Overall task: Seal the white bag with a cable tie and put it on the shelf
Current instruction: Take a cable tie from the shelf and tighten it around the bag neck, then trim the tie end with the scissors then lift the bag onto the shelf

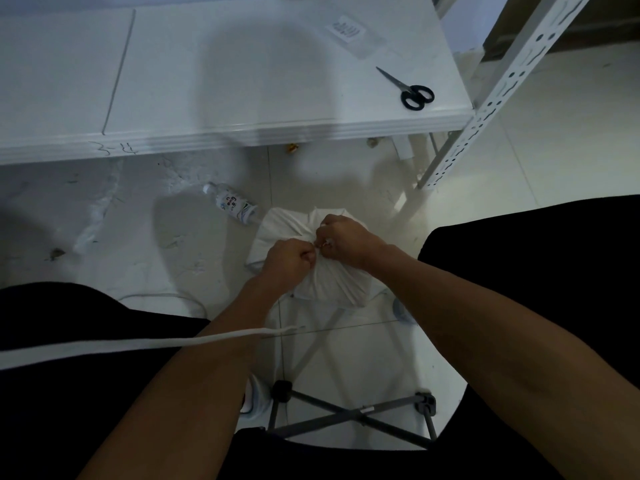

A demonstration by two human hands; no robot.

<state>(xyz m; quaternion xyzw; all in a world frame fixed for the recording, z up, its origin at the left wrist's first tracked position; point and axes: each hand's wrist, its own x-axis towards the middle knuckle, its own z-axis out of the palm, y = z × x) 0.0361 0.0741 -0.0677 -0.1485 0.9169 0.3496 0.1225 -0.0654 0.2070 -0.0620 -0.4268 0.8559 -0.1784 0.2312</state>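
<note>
The tabletop (242, 81) lies ahead and above, with the scissors (412, 91) near its right edge. The slotted post of the shelf (498, 91) rises just to the right of it, so the later lift goes up and to the right.

The white bag (332, 285) sits low on the floor between the knees, directly under both hands. Its gathered neck points up to where the hands meet.

The left hand (289, 259) is curled into a fist at the neck. The right hand (341, 239) is also curled, and its fingertips pinch something small and pale there, probably the cable tie, but it is too small to be sure. Both hands are equally near and nearly touch.

I judge that the sealing is not yet finished.
</note>
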